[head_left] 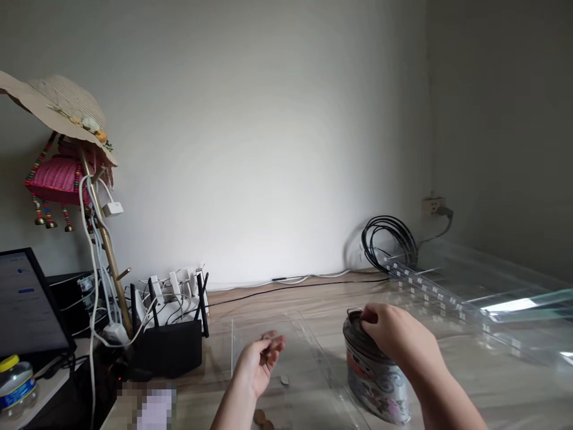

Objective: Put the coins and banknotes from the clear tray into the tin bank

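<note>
My right hand [394, 335] rests on top of a patterned metal tin [375, 376], fingers pinched at its lid; what they pinch is too small to make out. My left hand [260, 358] hovers palm up over a clear plastic sheet [308, 364], fingers curled around what looks like a coin at the fingertips. A loose coin [285, 379] lies on the sheet just right of that hand. More coins [262, 419] sit by my left wrist at the bottom edge.
A black router with white cables [172, 334] stands at the left, beside a stand with a straw hat [62, 113] and pink bag. A screen [27, 304] and bottle [15, 385] are far left. Clear acrylic panels [483, 292] and coiled black cable [389, 242] lie at right.
</note>
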A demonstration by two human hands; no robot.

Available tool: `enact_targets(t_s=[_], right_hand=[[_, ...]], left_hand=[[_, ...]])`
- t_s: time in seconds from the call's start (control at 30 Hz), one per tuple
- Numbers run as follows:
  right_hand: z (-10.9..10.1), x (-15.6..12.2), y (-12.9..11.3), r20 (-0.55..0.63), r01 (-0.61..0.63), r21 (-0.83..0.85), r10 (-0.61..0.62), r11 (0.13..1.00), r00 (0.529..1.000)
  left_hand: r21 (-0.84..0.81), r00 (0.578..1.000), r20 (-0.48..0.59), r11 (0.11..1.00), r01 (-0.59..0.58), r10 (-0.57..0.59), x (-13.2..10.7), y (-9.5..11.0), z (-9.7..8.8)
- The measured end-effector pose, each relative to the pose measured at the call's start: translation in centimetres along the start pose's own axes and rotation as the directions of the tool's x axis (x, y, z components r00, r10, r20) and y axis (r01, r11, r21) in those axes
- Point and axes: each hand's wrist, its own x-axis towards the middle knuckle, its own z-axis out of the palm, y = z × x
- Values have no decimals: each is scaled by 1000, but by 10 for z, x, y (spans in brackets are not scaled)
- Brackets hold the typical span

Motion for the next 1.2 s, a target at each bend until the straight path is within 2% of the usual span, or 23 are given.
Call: enact_targets(t_s=[0.07,0.13,0.17,0.2,0.27,0.33,0.37,0.43,0.5,0.53,0.6,0.67,0.73,0.8,0.87,1.03,1.2], right_hand=[[1,-5,-7,-206,96,64,-81,993,975],[5,-14,-19,-456,264,167,-163,950,875],[8,-19,-28,-501,358,215,-212,909,839],[14,-25,-37,-473,433,258,-277,864,836],[29,-35,-57,-239,505,331,-447,797,862],[46,-42,-73,39,498,377,-550,781,834],[54,-44,-79,127,481,404,-569,778,813],[65,-45,-86,211,440,487,-591,754,779],[65,-44,-86,213,402,576,-606,712,767],[60,-42,-82,179,399,599,-601,695,779],[44,-39,-70,35,420,557,-525,717,850],[24,-33,-51,-172,369,387,-326,845,929],[7,-24,-30,-282,178,208,-115,962,952],[-3,-14,-12,-231,5,93,16,996,973],[-5,-7,-1,-129,-54,37,58,998,990],[4,-2,3,-22,-43,-33,42,999,999],[21,1,18,-122,38,-13,-39,999,992]], left_hand=[[112,998,52,993,30,-36,0,0,0],[235,989,134,971,35,-68,0,-1,-1],[291,981,179,956,23,-79,0,-2,-1],[341,972,219,940,3,-83,0,-2,-2],[417,956,283,907,-49,-78,-1,-4,-2],[460,940,336,882,-103,-66,-4,-5,-1],[472,931,359,873,-124,-62,-6,-5,-1],[488,912,402,860,-146,-73,-10,-5,1],[488,898,428,863,-132,-105,-12,-4,2],[473,894,432,874,-111,-121,-13,-4,3],[404,912,391,913,-53,-120,-12,-4,3],[301,965,255,954,-11,-69,-6,-4,1],[194,996,89,981,-11,-6,1,-5,-1],[104,1000,-5,994,-27,28,6,-4,-3],[48,999,-22,999,-26,27,8,-4,-4],[23,999,-26,999,22,-22,5,-4,-2],[27,999,-31,1000,16,-15,7,-3,-4]])
